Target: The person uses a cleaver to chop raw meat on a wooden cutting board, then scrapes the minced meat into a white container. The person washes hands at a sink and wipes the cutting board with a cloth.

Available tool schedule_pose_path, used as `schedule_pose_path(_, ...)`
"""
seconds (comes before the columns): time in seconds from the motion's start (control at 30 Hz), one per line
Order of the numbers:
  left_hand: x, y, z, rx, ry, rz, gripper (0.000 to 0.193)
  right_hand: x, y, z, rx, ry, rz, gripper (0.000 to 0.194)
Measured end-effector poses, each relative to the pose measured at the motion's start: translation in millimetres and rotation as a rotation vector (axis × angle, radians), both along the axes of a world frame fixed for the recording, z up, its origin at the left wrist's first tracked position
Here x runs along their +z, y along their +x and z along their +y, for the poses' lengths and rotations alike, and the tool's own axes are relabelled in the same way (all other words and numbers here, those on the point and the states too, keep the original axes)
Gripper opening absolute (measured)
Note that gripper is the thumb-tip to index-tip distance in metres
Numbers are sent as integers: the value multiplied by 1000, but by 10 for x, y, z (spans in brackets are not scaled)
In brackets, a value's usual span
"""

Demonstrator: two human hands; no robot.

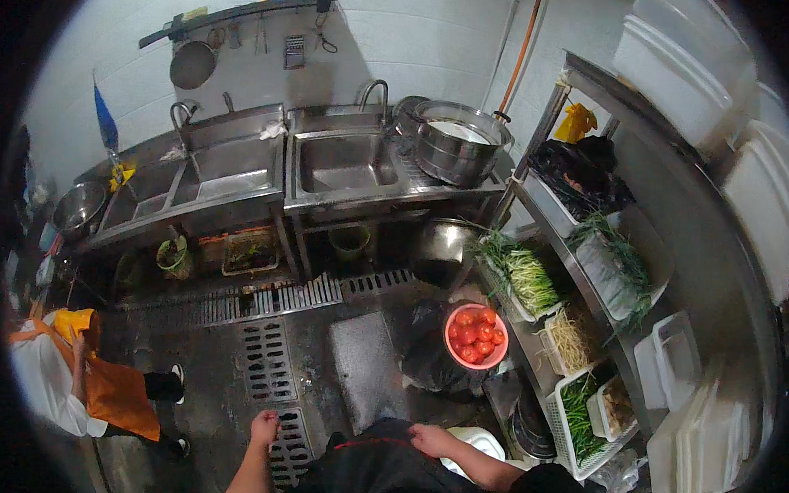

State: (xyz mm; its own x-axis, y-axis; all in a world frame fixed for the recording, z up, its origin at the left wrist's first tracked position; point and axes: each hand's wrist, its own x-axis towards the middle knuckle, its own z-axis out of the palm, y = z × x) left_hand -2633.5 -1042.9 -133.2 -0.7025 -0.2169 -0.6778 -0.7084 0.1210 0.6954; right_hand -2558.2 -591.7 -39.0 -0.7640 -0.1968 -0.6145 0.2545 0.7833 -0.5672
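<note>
My left hand point(265, 428) hangs above a slotted floor drain cover point(288, 448), its fingers curled with nothing seen in them. At the front of my dark apron point(378, 445) is my right hand point(429, 439), fingers bent; whether it pinches the cloth I cannot tell. Ahead and to the right of that hand, a pink basin point(448, 343) holds several red tomatoes point(475, 334), beside a black plastic bag point(430, 358). A white plastic container point(485, 440) is partly hidden behind my right forearm.
Steel sinks point(345, 160) line the wall, with a large steel pot point(460, 151) at their right. A metal shelf point(582, 279) at right bears green vegetables point(527, 280) and a white basket point(561, 425). A person in an orange apron point(119, 393) stands at left.
</note>
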Motion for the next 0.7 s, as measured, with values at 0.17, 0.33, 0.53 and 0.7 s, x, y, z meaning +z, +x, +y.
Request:
schedule_pose_path(0.17, -327, -1234, 204, -142, 85, 205, 21, -1068, -744, 205, 35, -180, 152, 30)
schedule_pose_path(0.33, -12, -2136, 247, 117, 218, 114, 11, -361, -2348, 170, 149, -54, 152, 30)
schedule_pose_path(0.53, -343, -2796, -178, 192, 501, 215, 6, 43, -4240, 87, 168, 48, 191, 31)
schedule_pose_path(0.7, 51, -3726, 229, 200, 209, 46, 8, 55, -4912, 60, -50, -209, 249, 37)
